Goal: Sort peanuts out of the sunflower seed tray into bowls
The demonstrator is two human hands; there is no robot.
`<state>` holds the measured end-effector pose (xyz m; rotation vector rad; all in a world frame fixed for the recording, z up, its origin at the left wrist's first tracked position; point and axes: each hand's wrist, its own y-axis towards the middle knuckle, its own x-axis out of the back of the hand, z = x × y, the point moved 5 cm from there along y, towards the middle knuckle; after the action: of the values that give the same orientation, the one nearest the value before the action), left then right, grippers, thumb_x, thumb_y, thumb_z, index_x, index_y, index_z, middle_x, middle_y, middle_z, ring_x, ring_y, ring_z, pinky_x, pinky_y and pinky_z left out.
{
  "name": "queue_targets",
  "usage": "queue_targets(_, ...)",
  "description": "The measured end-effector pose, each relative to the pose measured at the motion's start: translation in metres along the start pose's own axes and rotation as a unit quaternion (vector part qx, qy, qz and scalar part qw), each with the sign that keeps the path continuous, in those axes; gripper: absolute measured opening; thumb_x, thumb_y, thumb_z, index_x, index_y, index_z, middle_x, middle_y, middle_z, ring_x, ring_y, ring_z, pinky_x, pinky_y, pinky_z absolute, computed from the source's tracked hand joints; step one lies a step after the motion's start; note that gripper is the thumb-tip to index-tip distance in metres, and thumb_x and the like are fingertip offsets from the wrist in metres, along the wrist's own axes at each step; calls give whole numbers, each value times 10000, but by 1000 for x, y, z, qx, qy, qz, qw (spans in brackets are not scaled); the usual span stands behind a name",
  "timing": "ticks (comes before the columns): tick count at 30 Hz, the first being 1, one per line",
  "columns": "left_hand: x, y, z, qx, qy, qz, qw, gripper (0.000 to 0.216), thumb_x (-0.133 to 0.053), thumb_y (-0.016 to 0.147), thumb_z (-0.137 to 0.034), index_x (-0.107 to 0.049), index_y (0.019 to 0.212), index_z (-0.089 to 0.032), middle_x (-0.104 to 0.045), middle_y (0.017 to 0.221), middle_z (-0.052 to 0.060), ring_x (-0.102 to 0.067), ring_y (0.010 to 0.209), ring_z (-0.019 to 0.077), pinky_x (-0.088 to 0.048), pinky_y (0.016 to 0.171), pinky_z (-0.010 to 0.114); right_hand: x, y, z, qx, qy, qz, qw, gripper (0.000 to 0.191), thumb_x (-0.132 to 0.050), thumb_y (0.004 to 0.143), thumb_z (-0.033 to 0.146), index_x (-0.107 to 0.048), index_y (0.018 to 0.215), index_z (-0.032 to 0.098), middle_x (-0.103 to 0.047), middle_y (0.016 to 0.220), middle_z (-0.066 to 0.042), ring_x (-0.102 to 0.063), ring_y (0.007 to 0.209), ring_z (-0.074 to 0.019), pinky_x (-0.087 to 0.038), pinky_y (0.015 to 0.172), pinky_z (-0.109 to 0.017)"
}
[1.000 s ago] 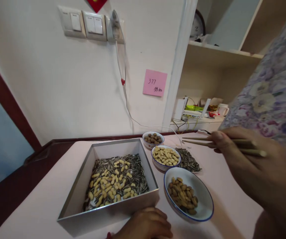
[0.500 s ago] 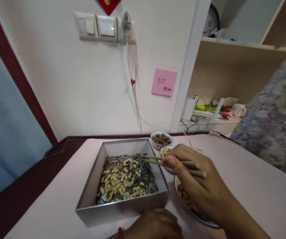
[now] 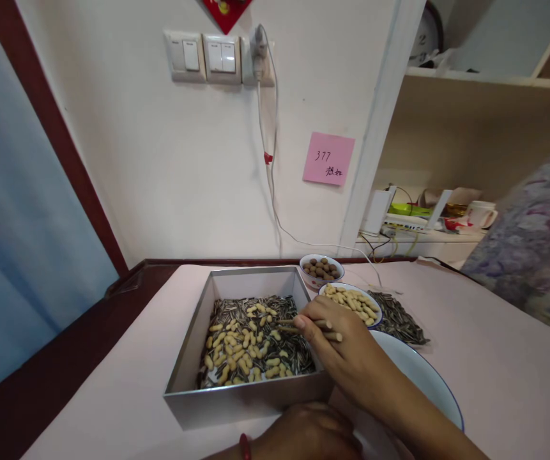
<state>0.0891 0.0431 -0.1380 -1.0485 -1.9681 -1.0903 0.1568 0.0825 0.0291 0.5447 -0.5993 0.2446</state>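
Right hand (image 3: 339, 351), well apart from the silver box (image 3: 236, 404) a second ago, now reaches over its three-o'clock wall; the left hand (image 3: 315, 431) stays at five o'clock, its grip impossible to tell. Chopsticks (image 3: 323, 324), held in the right, point toward nine o'clock above peanuts (image 3: 229, 342) and striped seeds (image 3: 302, 350) inside.

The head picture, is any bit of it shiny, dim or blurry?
In the head view, the right light switch shines, the left hand is dimly lit, and the floral cloth at the right edge looks blurry; in that same head view, "377" on the pink sticky note is readable.
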Motion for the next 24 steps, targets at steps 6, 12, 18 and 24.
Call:
queue_targets(6, 1, 3, -2, 20, 14, 26, 999, 93, -737, 934, -289, -732, 941, -196, -817, 1005, 12, -750, 955, 164, -515, 864, 213, -3, 2, -2, 10, -14, -3, 1000, 336, -435, 1046, 365, -556, 778, 203, -554, 811, -19, -514, 752, -163, -340, 694, -308)
queue_targets(12, -1, 2, -1, 18, 12, 20, 1000, 91, -748, 925, -274, -736, 941, -186, -816, 994, 17, -751, 951, 166, -518, 872, 213, -1, 3, 1, 12, -15, -13, 1000, 334, -443, 1043, 341, -562, 767, 195, -562, 787, -19, -523, 728, -157, -364, 679, -297)
queue_targets(18, -2, 0, 1, 11, -18, 11, 1000, 129, -693, 965, -292, -740, 976, -172, -815, 1028, 52, -737, 1046, 188, -498, 988, 230, 6, 0, 5, 3, -25, -26, 999, 349, -458, 1045, 347, -517, 735, 197, -538, 750, -7, -490, 684, -146, -369, 655, -287)
queue_targets(24, 2, -1, 1, 30, -54, 5, 998, 341, -496, 1057, -444, -746, 1034, -213, -815, 1077, 50, -716, 1134, 179, -486, 1036, 241, 29, -5, 16, 24, -42, -64, 997, 383, -460, 1047, 375, -498, 707, 204, -526, 712, 6, -492, 655, -137, -374, 620, -279)
